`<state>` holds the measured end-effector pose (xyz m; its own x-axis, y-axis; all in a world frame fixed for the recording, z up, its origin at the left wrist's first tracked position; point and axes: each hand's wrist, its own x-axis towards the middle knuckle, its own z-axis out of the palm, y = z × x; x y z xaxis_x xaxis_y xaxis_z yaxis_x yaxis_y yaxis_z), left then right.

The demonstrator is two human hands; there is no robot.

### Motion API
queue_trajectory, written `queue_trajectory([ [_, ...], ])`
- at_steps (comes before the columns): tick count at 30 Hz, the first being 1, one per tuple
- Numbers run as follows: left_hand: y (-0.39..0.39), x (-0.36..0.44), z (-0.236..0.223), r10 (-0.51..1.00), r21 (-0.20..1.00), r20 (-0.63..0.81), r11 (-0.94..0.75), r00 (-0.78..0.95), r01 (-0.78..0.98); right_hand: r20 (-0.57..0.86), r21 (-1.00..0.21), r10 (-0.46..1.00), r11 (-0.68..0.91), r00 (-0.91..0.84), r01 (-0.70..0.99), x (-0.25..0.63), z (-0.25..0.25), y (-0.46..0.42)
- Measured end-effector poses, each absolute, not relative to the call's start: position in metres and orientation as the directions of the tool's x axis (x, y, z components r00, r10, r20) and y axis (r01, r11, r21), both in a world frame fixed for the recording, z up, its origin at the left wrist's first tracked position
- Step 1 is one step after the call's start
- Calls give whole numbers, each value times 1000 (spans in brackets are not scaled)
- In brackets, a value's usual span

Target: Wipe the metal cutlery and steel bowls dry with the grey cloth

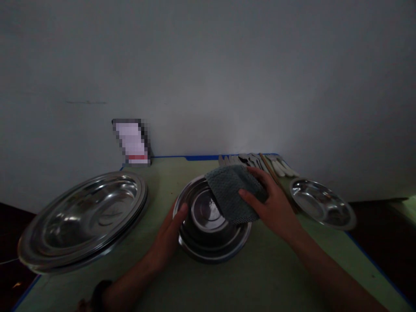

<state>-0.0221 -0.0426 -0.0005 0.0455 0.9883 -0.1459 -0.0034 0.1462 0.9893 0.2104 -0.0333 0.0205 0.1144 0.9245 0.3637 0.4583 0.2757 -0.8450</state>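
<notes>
A shiny steel bowl sits in the middle of the table, facing up. My left hand grips its left side, thumb over the rim and the fingers hidden behind the wall. In my right hand is a grey-green textured cloth, pinched between thumb and fingers. The cloth hangs over the bowl's right side and covers part of the inside and rim. Whether it presses against the metal I cannot tell.
Stacked large steel basins stand on the left. On the right lies a smaller steel dish. Several knives, forks and spoons are lined up at the back. A phone with a blurred screen leans against the wall behind the green-topped table.
</notes>
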Motion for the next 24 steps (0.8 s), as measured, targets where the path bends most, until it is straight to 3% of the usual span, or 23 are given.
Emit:
queue_trajectory([
  [3, -43, -22, 2, 984, 986, -164, 163, 72, 12, 342, -850, 931, 250, 125, 463, 211, 20, -33],
  [9, -42, -23, -2, 985, 987, -156, 158, 69, -24, 6, -924, 999, -8, 36, 381, 210, 22, -35],
  [16, -43, -23, -4, 980, 981, -163, 173, 117, -82, -213, -961, 977, -209, -6, 183, 210, 32, -36],
  [18, -43, -23, -3, 977, 981, -177, 185, 118, -65, -228, -966, 973, -222, -35, 136, 212, 30, -36],
  [24, -42, -23, -2, 991, 994, -106, 106, 86, -4, -95, -986, 991, -82, -89, 143, 215, 25, -36],
])
